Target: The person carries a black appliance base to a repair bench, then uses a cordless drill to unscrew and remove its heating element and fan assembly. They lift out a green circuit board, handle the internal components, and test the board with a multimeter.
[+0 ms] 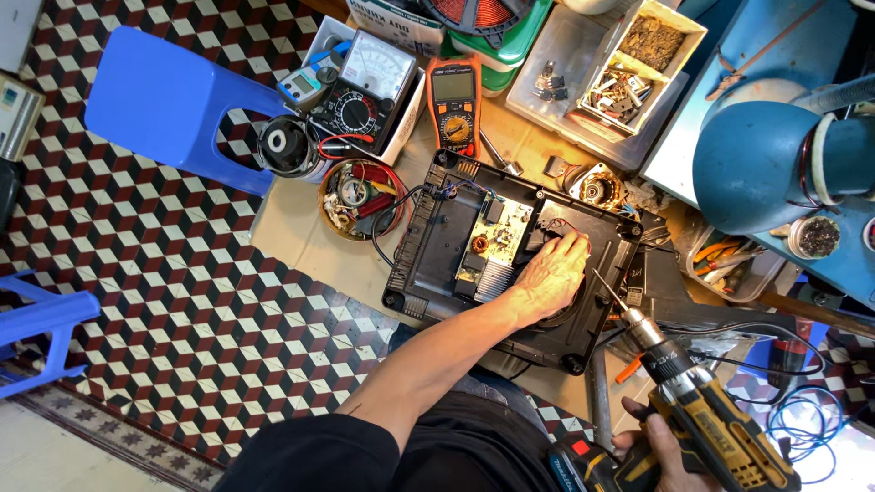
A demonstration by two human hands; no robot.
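At far left a blue stool (pixel 169 100) stands on the checkered floor (pixel 182 301), with part of a 2nd stool (pixel 41 328) at the frame edge. Next comes a black round part (pixel 287 146), then a bowl (pixel 357 198) of wires and bits, and behind them an analog meter (pixel 369 87) and an orange multimeter (pixel 453 102). In the middle of the table (pixel 301 246) lies the open black appliance (pixel 510 251), its circuit board (pixel 492 239) bared. The left hand (pixel 551 273) lies flat on the fan area at the appliance's right side, fingers spread and pressing down, closed on nothing. Behind, clear trays (pixel 606 77) hold screws and small parts. Lower right, the right hand (pixel 661 451) is wrapped tight round the handle of a yellow-and-black drill (pixel 706 415), whose bit (pixel 609 290) points up-left, near the left hand and just over the appliance's right edge. A blue lamp (pixel 766 164) hangs at right, above a tray of pliers (pixel 729 260) and blue cable (pixel 802 424).
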